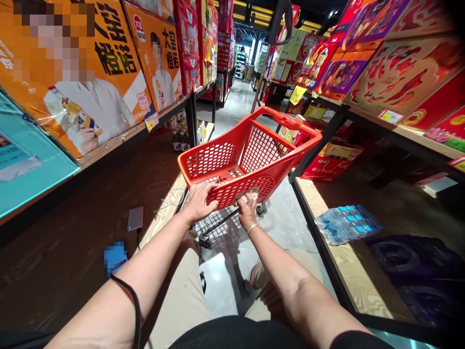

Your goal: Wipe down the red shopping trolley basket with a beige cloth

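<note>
A red plastic shopping cart (203, 157) stands sideways in front of me, its lattice basket showing nothing inside. My left hand (199, 201) grips the near rim at the basket's left part, fingers over the edge and thumb on the outer side. Lower on the outside wall, my right hand (247, 211) presses a pale cloth (252, 194) against the lattice, fingers closed on it. Part of the cloth is hidden behind the fingers. The cart's handle (290, 123) is at the far right end, out of reach of both hands.
Shelves flank the aisle, with orange drink boxes (160, 63) at left and red gift boxes (392, 82) at right. A shrink-wrapped pack of water bottles (347, 224) lies on the low right shelf. A power bank (135, 218) with a cable rests at left. The tiled aisle (241, 92) runs ahead.
</note>
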The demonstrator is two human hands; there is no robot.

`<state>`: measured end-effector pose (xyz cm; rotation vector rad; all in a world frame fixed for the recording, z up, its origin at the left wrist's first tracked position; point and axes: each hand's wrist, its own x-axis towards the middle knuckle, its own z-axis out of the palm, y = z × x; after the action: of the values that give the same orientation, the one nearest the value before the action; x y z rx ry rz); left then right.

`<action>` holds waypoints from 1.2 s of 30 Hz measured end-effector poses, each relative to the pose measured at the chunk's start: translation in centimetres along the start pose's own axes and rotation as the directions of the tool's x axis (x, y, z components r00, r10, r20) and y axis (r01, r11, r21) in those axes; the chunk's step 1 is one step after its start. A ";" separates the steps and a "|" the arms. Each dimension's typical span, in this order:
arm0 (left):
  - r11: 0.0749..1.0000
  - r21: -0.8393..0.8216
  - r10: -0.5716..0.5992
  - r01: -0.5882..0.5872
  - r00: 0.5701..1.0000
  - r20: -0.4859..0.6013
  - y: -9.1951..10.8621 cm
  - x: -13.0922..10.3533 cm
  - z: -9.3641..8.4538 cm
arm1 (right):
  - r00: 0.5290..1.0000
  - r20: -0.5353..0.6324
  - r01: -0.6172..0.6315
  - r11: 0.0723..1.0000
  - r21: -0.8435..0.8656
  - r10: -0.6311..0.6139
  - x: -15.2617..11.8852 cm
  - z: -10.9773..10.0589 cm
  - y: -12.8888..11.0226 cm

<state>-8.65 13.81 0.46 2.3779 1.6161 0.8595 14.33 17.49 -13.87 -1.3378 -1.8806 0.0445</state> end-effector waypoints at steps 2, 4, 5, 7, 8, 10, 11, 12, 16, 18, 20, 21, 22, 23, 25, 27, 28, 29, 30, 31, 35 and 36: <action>1.000 -0.003 0.001 -0.001 1.000 0.007 0.1 0.0 -0.1 | 0.998 0.056 0.016 1.000 -0.014 -0.015 -2.0 0.3 0.7; 1.000 -0.001 0.002 -0.002 1.000 0.010 0.1 0.0 -0.1 | 0.999 0.044 0.021 1.000 -0.009 -0.020 -2.1 -0.1 0.9; 1.000 -0.001 0.005 -0.005 1.000 0.007 0.1 0.0 -0.1 | 1.000 0.012 0.020 1.000 -0.005 -0.020 -1.3 -0.6 0.7; 1.000 0.000 0.015 -0.015 1.000 -0.003 0.1 0.0 -0.1 | 0.995 -0.095 0.021 1.000 0.003 -0.021 1.1 -1.9 0.0; 1.000 -0.001 0.018 -0.018 1.000 -0.006 0.1 0.0 -0.1 | 0.987 -0.159 0.024 1.000 0.005 -0.023 2.5 -2.6 -0.4; 1.000 -0.004 0.011 -0.011 1.000 -0.003 0.0 0.0 0.0 | 0.970 -0.242 0.025 1.000 -0.004 -0.025 4.5 -3.5 -1.0; 1.000 -0.005 0.005 -0.005 1.000 0.001 0.0 0.0 0.0 | 0.971 -0.239 0.023 1.000 -0.014 -0.025 4.9 -3.6 -1.2; 1.000 -0.005 0.000 0.000 1.000 0.005 0.0 0.0 0.0 | 0.977 -0.210 0.015 1.000 -0.025 -0.020 4.8 -3.4 -1.3; 1.000 -0.002 0.000 0.001 1.000 0.012 0.0 0.1 -0.1 | 1.000 0.007 0.004 0.998 -0.065 -0.003 1.5 -1.4 -0.9; 1.000 -0.002 0.001 -0.001 1.000 0.012 -0.1 0.1 -0.1 | 0.998 0.053 0.024 0.998 -0.063 -0.021 0.2 -1.0 -0.9; 1.000 0.002 0.004 -0.004 1.000 0.007 -0.2 0.0 -0.1 | 0.998 0.027 0.063 0.997 -0.046 -0.062 0.2 -1.9 -1.2; 1.000 0.005 0.006 -0.006 1.000 0.002 -0.3 0.0 0.0 | 0.996 -0.011 0.090 0.995 -0.034 -0.091 0.8 -2.8 -1.5; 1.000 0.007 0.007 -0.007 1.000 -0.003 -0.3 0.0 0.0 | 0.990 -0.061 0.124 0.992 -0.025 -0.126 1.8 -3.9 -1.8; 1.000 0.007 0.009 -0.009 1.000 -0.006 -0.4 0.0 0.1 | 0.980 -0.123 0.158 0.987 -0.020 -0.159 2.9 -5.3 -2.1; 1.000 0.003 0.011 -0.011 1.000 -0.014 -0.4 0.0 0.2 | 0.951 -0.236 0.197 0.980 -0.033 -0.199 5.7 -8.0 -2.6; 1.000 -0.003 0.009 -0.009 1.000 -0.012 -0.4 0.0 0.3 | 0.944 -0.275 0.171 0.983 -0.063 -0.182 8.2 -10.1 -3.0; 1.000 -0.006 0.005 -0.005 1.000 -0.010 -0.4 0.1 0.3 | 0.953 -0.258 0.143 0.987 -0.077 -0.158 9.2 -10.6 -3.3; 1.000 -0.008 0.000 0.000 1.000 -0.007 -0.3 0.1 0.2 | 0.967 -0.220 0.112 0.990 -0.089 -0.130 9.8 -10.8 -3.8; 1.000 -0.010 -0.006 0.006 1.000 -0.003 -0.3 0.1 0.2 | 0.980 -0.166 0.090 0.991 -0.098 -0.105 10.1 -10.7 -4.4; 1.000 -0.011 -0.011 0.011 1.000 0.002 -0.2 0.1 0.1 | 0.990 -0.107 0.083 0.991 -0.103 -0.094 10.0 -10.3 -5.3; 1.000 -0.008 -0.007 0.007 1.000 0.008 0.0 0.1 -0.1 | 0.962 0.125 0.253 0.963 -0.090 -0.241 8.2 -7.9 -9.3; 1.000 -0.008 -0.002 0.002 1.000 0.004 0.0 0.1 -0.2 | 0.941 0.164 0.312 0.946 -0.086 -0.295 7.9 -7.6 -9.8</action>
<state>-8.67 13.85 0.64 2.3702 1.6104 0.8590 10.54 16.52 0.30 -1.1260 -2.2275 -0.1227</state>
